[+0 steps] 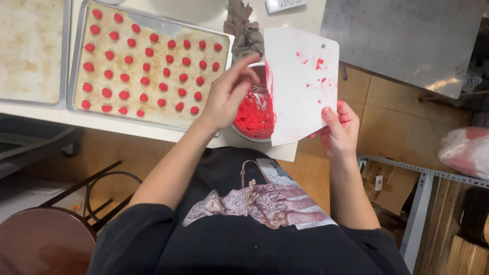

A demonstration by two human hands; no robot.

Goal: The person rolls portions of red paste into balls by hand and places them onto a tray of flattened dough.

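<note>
right hand (338, 127) fingers grip white scraper (300, 84) over red-batter bowl (253, 109); left hand (226, 94) fingers spread beside dotted tray (147, 63).

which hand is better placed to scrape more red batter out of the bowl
Probably the right hand: it already grips the white scraper, whose red-smeared edge sits at the bowl. The left hand hovers over the bowl's rim with open fingers, holding nothing.

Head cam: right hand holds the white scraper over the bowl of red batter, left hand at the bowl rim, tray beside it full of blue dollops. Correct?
One thing is off: the dollops on the tray are red, not blue, as the head view shows. The rest stands: the right hand holds the white scraper over the bowl of red batter, and the left hand is at the bowl rim.
</note>
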